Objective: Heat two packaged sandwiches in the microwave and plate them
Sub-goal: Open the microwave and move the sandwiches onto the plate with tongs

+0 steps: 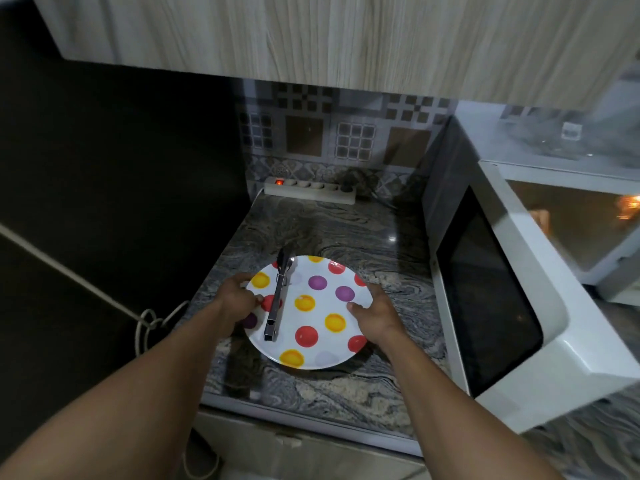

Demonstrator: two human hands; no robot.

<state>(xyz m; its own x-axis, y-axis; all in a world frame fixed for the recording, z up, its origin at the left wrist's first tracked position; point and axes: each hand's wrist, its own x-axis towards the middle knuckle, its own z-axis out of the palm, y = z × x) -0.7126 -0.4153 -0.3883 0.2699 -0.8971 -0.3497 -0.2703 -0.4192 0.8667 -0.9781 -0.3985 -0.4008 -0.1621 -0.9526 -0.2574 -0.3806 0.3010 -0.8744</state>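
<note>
A white plate (313, 341) with red, yellow and purple dots sits over the marbled counter (332, 386). Metal tongs (277, 299) lie across its left half, handle end toward me. My left hand (235, 303) grips the plate's left rim with the thumb on top. My right hand (375, 315) holds the right rim the same way. The white microwave (588, 358) stands to the right with its door (485, 289) swung open toward the plate. Its lit cavity (571, 223) shows at the far right. I see no sandwiches.
A power strip (310, 189) with a lit red switch lies against the tiled backsplash. A wooden wall cabinet (346, 39) hangs overhead. A white cord (149, 323) dangles over the dark area left of the counter. A drawer front (294, 445) runs below the counter edge.
</note>
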